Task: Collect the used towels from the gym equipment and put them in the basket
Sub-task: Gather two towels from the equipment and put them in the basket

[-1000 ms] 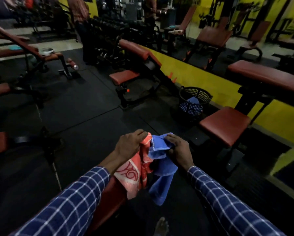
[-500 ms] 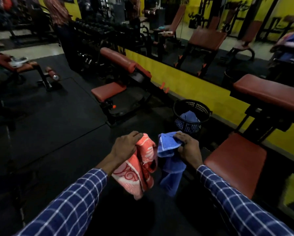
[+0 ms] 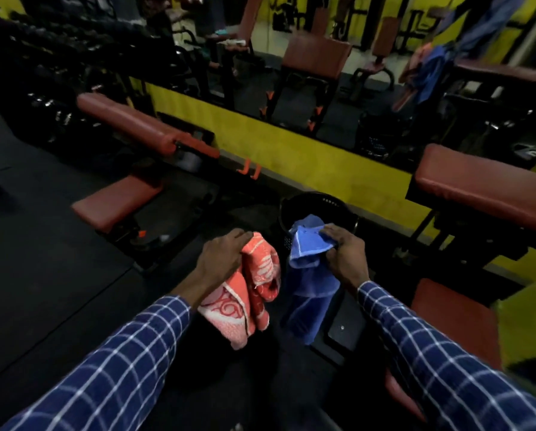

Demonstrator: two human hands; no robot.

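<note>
While both hands were out in front of the person, two towels were held, one to each hand. Item one: an orange towel (image 3: pixel 245 293) with a white pattern, bunched and hanging, the left hand (image 3: pixel 221 256) closed over its top. Item two: a blue towel (image 3: pixel 310 262), also hanging, its upper corner pinched in the closed right hand (image 3: pixel 346 255). The two towels hung side by side with a narrow gap between them. One black basket (image 3: pixel 319 202) stood on the dark floor (image 3: pixel 58 275) just beyond the hands, at the foot of the yellow wall base (image 3: pixel 291 147); the blue towel overlapped its rim in the view, and whatever it held could not be told. Sleeves: two, blue check. Red padded benches close by: one to the left (image 3: pixel 117 200), with a long red pad (image 3: pixel 130 122) above it, and one to the right (image 3: pixel 484 188).
</note>
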